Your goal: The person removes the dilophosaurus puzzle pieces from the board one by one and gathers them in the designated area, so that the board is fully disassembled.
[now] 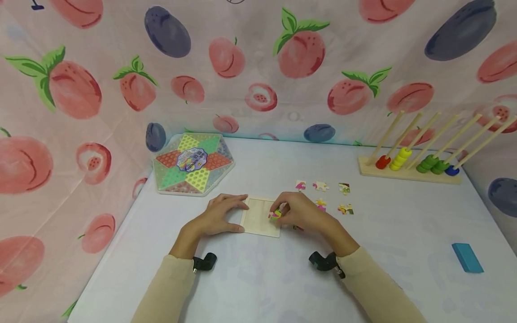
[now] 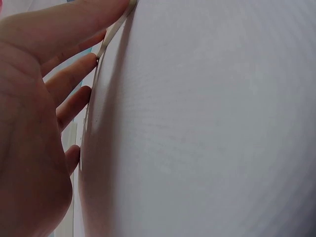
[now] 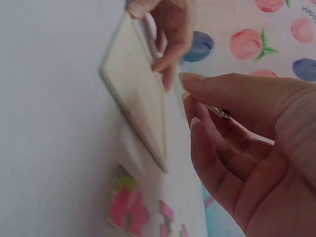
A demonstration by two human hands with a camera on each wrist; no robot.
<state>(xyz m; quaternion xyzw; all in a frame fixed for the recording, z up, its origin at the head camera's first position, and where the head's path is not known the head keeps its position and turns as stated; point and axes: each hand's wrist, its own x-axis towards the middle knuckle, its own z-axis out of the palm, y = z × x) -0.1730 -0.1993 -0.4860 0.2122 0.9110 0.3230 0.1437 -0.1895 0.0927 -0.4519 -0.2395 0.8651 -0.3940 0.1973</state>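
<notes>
My left hand (image 1: 218, 216) rests its thumb and fingertips along the left side of a shallow wooden puzzle tray (image 1: 258, 222). Extended fingers (image 2: 74, 79) meet the tray's edge in the left wrist view. Over the tray's right side, my right hand (image 1: 304, 211) pinches a small pink, green and yellow puzzle piece (image 1: 275, 214) between thumb and fingers. Only a thin edge of that puzzle piece (image 3: 218, 111) shows in the right wrist view. The tray's bare wood faces up, no pieces visible in it.
Several loose puzzle pieces (image 1: 344, 188) lie right of the tray, some partly covered by the right hand. A hexagonal Chinese checkers board (image 1: 167, 181) lies back left. A wooden bead stacker (image 1: 408, 175) stands back right, and a blue block (image 1: 467, 258) lies far right.
</notes>
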